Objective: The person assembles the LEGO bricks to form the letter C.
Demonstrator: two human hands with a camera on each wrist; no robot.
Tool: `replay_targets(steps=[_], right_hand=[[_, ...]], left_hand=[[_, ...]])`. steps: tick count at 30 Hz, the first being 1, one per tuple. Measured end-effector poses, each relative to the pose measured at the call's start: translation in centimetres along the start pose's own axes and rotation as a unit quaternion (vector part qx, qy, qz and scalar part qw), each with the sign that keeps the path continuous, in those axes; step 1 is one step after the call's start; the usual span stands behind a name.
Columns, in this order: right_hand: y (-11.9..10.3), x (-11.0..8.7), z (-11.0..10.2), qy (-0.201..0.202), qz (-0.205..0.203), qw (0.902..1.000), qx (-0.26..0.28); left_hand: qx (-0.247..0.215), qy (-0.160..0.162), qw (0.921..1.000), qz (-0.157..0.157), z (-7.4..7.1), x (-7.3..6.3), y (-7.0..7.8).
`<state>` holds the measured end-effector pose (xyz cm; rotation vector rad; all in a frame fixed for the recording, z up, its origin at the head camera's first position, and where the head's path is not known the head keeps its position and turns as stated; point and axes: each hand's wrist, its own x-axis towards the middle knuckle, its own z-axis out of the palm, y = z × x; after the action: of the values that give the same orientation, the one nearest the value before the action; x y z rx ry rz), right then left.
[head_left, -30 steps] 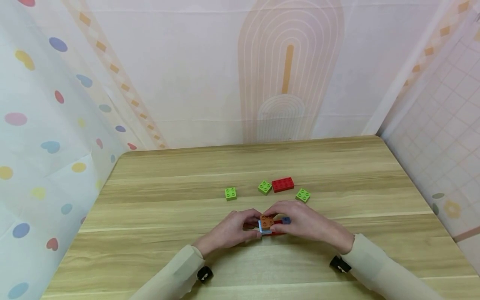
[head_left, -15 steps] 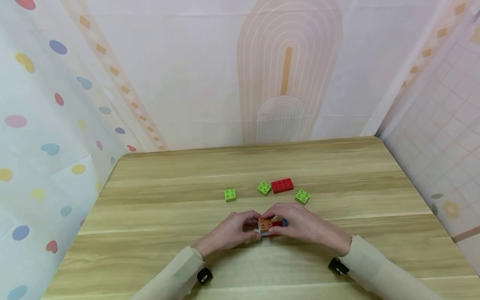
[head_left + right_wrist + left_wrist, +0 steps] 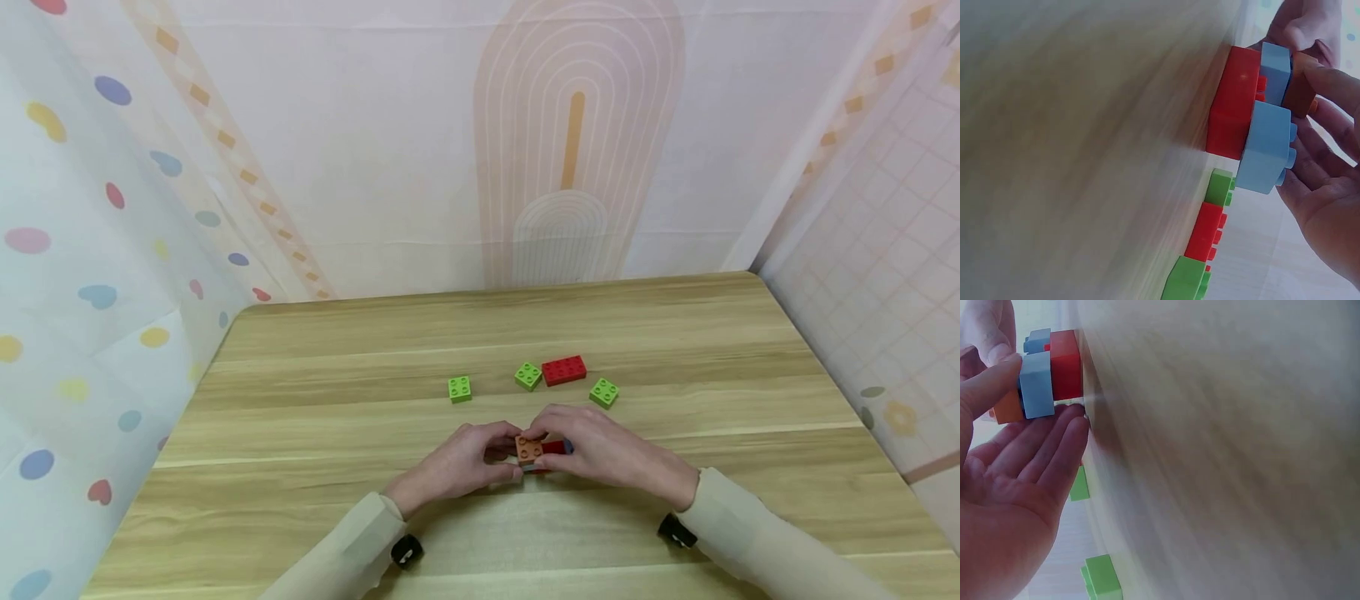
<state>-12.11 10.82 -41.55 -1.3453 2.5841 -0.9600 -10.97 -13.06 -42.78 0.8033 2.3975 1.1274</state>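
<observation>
An orange toy building brick [image 3: 528,450] sits on a light blue brick [image 3: 1038,384] at the left end of a red brick [image 3: 1235,103]. A second blue brick [image 3: 1265,150] stands on the red brick's other end, with studs showing between the two. My right hand [image 3: 600,450] pinches the orange brick between thumb and fingers. From the left, my left hand [image 3: 476,462] holds the light blue brick under it, thumb on the near side and fingers on the far side. Whether the orange brick is pressed fully down cannot be seen.
Beyond the hands lie a green brick [image 3: 460,389] at left, another green brick [image 3: 528,376] beside a loose red brick [image 3: 564,370], and a third green brick [image 3: 604,392] at right. The wooden table [image 3: 337,358] ends at a curtained wall.
The orange brick has shifted slightly left and now covers more of the light blue brick below. My right hand moved left with it; my left hand has hardly moved.
</observation>
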Motion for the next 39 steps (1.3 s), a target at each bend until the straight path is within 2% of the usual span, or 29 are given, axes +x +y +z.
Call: replay_targets(steps=[5, 8, 12, 18, 23, 33, 39], right_hand=[[-0.2, 0.1, -0.1, -0.008, 0.009, 0.9999, 0.0], [-0.3, 0.0, -0.2, -0.011, 0.017, 0.9998, 0.003], [-0.4, 0.1, -0.2, -0.011, 0.028, 0.9995, 0.007], [-0.5, 0.2, -0.1, -0.006, 0.067, 0.9972, 0.032], [-0.5, 0.1, -0.1, -0.007, 0.091, 0.9938, 0.064], [-0.6, 0.0, 0.0, -0.011, 0.104, 0.9917, 0.074], [-0.3, 0.0, 0.0, -0.009, 0.093, 0.9933, 0.069]], left_hand=[[0.013, 0.046, 0.9988, -0.005, -0.2, -0.5, 0.5], [0.024, 0.069, 0.9973, 0.01, -0.2, -0.6, 0.8], [0.044, 0.083, 0.9952, 0.026, -0.1, -0.5, 1.0], [0.066, 0.087, 0.9933, 0.037, 0.0, -0.5, 1.2], [0.052, 0.077, 0.9948, 0.04, 0.2, -0.5, 1.2], [0.047, 0.076, 0.995, 0.045, 0.4, -0.7, 1.1], [0.06, 0.075, 0.9944, 0.045, 0.3, -0.6, 0.9]])
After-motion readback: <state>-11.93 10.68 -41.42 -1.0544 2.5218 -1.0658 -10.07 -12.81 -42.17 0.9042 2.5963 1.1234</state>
